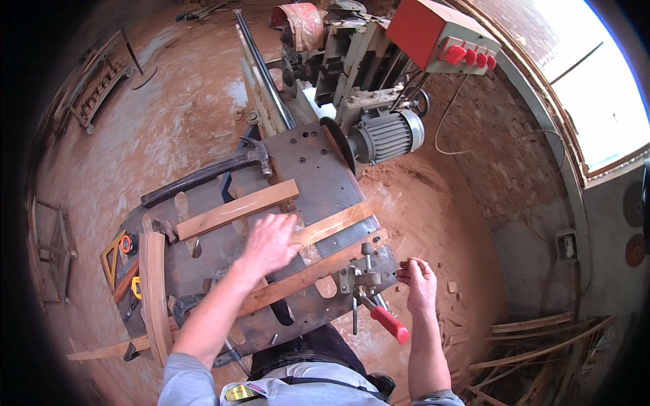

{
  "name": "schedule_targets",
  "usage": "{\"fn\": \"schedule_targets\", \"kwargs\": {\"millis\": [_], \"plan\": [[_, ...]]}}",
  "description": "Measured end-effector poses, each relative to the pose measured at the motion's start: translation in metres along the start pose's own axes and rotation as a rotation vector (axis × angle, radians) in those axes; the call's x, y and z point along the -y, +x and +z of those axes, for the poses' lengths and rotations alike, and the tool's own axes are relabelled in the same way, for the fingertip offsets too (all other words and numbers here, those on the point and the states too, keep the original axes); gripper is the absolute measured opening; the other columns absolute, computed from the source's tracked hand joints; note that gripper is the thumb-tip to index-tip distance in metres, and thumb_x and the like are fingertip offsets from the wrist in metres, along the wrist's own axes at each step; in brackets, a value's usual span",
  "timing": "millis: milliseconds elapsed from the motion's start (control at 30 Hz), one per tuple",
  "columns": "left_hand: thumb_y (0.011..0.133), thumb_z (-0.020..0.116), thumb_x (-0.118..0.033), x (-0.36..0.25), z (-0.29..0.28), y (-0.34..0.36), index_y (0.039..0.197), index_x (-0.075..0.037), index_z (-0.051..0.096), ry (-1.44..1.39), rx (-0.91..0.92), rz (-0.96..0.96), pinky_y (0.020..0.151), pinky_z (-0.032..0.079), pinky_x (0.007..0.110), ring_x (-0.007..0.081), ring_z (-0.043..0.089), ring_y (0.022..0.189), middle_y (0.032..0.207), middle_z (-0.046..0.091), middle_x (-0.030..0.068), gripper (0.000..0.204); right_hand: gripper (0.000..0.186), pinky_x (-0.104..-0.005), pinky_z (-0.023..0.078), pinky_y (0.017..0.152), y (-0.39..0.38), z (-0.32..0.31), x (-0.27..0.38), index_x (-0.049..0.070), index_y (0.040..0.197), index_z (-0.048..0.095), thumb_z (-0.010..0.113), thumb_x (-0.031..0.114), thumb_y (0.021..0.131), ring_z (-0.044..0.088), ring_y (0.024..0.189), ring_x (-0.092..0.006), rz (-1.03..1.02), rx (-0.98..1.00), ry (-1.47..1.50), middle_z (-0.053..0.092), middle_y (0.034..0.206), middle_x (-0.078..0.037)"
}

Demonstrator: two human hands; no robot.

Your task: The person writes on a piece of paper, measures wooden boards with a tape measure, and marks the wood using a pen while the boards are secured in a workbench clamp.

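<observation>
A short wooden strip (338,223) lies slantwise across the steel machine table (318,183). My left hand (269,242) grips its left end between fingers and thumb. Just beyond that hand is a second wooden piece (237,208), lying apart on the table. Off the table's right edge, my right hand (418,279) has its fingers pinched together; whatever may be in them is too small to make out. Nearest to it is a toggle clamp (365,279) with a red handle (390,325), mounted at the end of a long wooden rail (315,271).
A hammer (210,174) rests at the table's far side. Curved wooden pieces (156,284), a tape measure (136,287) and a yellow set square (112,257) sit at the left. Beyond stand an electric motor (389,137), a dark disc (337,143) and a red switch box (433,37).
</observation>
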State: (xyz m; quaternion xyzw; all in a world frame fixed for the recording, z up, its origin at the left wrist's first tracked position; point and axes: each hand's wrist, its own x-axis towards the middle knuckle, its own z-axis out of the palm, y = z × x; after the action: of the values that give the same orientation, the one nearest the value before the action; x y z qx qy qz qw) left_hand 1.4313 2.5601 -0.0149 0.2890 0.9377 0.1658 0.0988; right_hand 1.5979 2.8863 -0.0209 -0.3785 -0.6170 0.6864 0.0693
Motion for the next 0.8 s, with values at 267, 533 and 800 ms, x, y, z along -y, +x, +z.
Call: {"fn": "schedule_targets", "kwargs": {"millis": [267,533,800], "plan": [[0.084,0.076,-0.023,-0.034,0.006,0.029,0.128,0.001,0.055,-0.803,-0.087,-0.236,0.092,0.049,0.035,0.0207,0.058,0.106,0.114,0.062,0.0123,0.055,0.026,-0.0284,0.055,0.073,-0.015,0.034,0.006,-0.002,0.117,0.061,0.058,0.017,0.1,0.066,0.08,-0.0142,0.047,0.174,0.015,0.068,0.098,-0.008],[0.088,0.074,-0.011,-0.046,-0.028,0.019,0.131,-0.001,0.056,-1.766,-0.204,0.034,0.104,0.044,0.034,0.0196,0.058,0.118,0.13,0.062,0.0099,0.047,0.04,-0.0347,0.058,0.068,0.012,0.101,0.045,0.001,0.132,0.047,0.051,0.029,0.105,0.067,0.079,-0.0242,0.222,0.394,0.233,0.063,0.106,-0.015],[0.094,0.063,-0.004,-0.071,-0.027,-0.003,0.129,-0.003,0.056,-1.788,-0.133,-0.125,0.097,0.046,0.03,0.0148,0.056,0.11,0.121,0.061,0.007,0.035,0.022,-0.0284,0.053,0.052,0.03,0.093,0.032,0.004,0.111,0.057,0.065,0.018,0.095,0.062,0.061,-0.0159,0.269,0.324,0.4,0.066,0.087,-0.007]]}}
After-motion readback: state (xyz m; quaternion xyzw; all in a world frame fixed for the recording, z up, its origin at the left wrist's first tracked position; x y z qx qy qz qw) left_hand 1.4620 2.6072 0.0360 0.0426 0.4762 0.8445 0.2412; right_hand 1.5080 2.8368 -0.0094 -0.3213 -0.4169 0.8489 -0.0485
